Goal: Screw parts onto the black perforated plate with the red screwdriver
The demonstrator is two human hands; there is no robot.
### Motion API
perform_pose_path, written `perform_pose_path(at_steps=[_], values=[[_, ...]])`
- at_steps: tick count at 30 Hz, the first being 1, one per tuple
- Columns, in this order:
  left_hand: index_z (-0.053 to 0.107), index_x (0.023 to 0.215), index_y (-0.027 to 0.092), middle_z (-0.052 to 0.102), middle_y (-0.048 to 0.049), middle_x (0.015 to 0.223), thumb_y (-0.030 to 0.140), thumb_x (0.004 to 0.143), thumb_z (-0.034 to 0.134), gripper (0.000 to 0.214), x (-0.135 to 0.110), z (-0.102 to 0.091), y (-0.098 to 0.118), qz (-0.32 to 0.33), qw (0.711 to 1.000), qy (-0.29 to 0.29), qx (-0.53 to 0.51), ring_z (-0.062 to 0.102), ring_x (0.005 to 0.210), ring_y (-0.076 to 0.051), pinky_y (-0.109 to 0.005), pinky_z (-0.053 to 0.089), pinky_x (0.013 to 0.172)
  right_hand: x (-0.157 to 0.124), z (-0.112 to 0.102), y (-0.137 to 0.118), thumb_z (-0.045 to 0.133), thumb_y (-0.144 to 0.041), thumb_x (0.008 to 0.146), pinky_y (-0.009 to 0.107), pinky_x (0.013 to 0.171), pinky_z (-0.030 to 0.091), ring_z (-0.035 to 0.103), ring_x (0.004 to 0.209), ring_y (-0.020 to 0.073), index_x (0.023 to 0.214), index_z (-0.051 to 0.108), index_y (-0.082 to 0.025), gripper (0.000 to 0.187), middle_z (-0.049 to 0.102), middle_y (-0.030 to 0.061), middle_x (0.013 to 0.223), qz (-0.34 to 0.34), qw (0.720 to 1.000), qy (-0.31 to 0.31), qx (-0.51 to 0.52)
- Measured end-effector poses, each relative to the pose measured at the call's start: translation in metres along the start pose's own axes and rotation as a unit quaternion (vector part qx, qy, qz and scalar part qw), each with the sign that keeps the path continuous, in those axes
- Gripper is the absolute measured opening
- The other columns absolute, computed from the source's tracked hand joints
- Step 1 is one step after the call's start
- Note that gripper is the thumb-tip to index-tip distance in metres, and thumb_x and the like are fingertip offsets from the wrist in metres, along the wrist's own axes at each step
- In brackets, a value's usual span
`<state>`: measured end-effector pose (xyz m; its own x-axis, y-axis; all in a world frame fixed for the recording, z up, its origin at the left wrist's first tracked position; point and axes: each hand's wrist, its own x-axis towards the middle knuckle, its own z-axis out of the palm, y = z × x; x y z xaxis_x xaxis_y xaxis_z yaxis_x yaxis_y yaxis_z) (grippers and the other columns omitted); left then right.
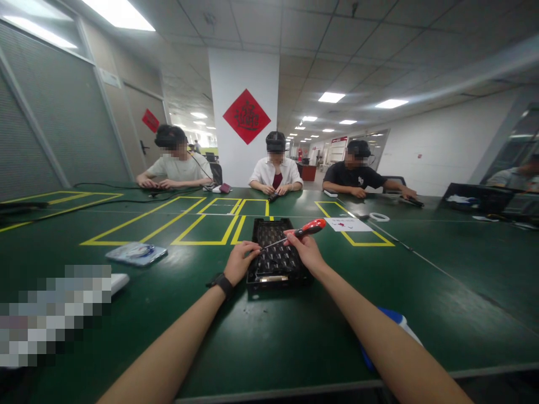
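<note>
A screwdriver (309, 228) with a red and black handle is gripped in my right hand (306, 249), its thin shaft slanting down to the left. My left hand (243, 261), with a dark band at the wrist, has thumb and fingers pinched together at the shaft's tip. Whatever sits between those fingers is too small to make out. Under both hands lies a black rectangular case (275, 282), open at the top, with rows of small light-coloured parts inside. A pale metallic piece (273, 278) shows at its near end.
The green table (202, 342) carries yellow tape outlines. A phone-like flat object (137, 253) lies to the left, a printed paper (347, 224) and a white ring (379, 217) to the right. Something blue and white (389, 317) is partly behind my right forearm. Several people sit opposite.
</note>
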<state>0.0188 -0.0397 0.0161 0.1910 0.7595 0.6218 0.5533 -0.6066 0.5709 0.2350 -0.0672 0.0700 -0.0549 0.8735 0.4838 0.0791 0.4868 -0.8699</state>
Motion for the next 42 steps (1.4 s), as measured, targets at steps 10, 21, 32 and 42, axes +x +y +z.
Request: perform_pose_path(at_steps=[10, 21, 32, 42], values=[[0.067, 0.083, 0.019, 0.065, -0.0032, 0.093, 0.041, 0.091, 0.021, 0.051, -0.017, -0.019, 0.037, -0.053, 0.997, 0.041, -0.044, 0.055, 0.093, -0.018, -0.033, 0.038, 0.09, -0.005, 0.012, 0.006, 0.046, -0.048, 0.079, 0.027, 0.06, 0.041, 0.048, 0.048, 0.0118, 0.07, 0.054, -0.017, 0.033, 0.052, -0.002, 0.048, 0.03, 0.999, 0.018, 0.03], [0.061, 0.057, 0.017, 0.066, -0.0053, 0.07, 0.045, 0.09, 0.014, 0.064, -0.021, -0.018, 0.048, -0.05, 0.995, 0.024, -0.081, 0.057, 0.079, -0.019, -0.033, 0.04, 0.084, -0.018, 0.024, -0.002, 0.046, -0.044, 0.079, 0.024, 0.052, 0.037, 0.045, 0.044, 0.01, 0.068, 0.051, -0.017, 0.03, 0.05, -0.0029, 0.046, 0.023, 0.999, -0.016, 0.017], [0.063, 0.065, 0.016, 0.066, -0.0044, 0.061, 0.045, 0.091, 0.01, 0.066, -0.023, -0.017, 0.057, -0.052, 0.992, -0.03, -0.113, 0.058, 0.073, -0.018, -0.033, 0.039, 0.083, -0.017, 0.023, 0.002, 0.046, -0.045, 0.079, 0.025, 0.051, 0.036, 0.044, 0.043, 0.0103, 0.067, 0.05, -0.018, 0.03, 0.049, -0.003, 0.046, 0.025, 1.0, 0.005, 0.013], [0.062, 0.051, 0.018, 0.068, -0.0064, 0.079, 0.047, 0.089, 0.002, 0.077, -0.022, -0.019, 0.058, -0.043, 0.993, -0.037, -0.101, 0.057, 0.081, -0.018, -0.032, 0.038, 0.086, -0.016, 0.024, 0.003, 0.046, -0.046, 0.079, 0.024, 0.048, 0.034, 0.041, 0.042, 0.01, 0.068, 0.051, -0.018, 0.03, 0.046, -0.0038, 0.044, 0.024, 0.999, -0.007, 0.027]])
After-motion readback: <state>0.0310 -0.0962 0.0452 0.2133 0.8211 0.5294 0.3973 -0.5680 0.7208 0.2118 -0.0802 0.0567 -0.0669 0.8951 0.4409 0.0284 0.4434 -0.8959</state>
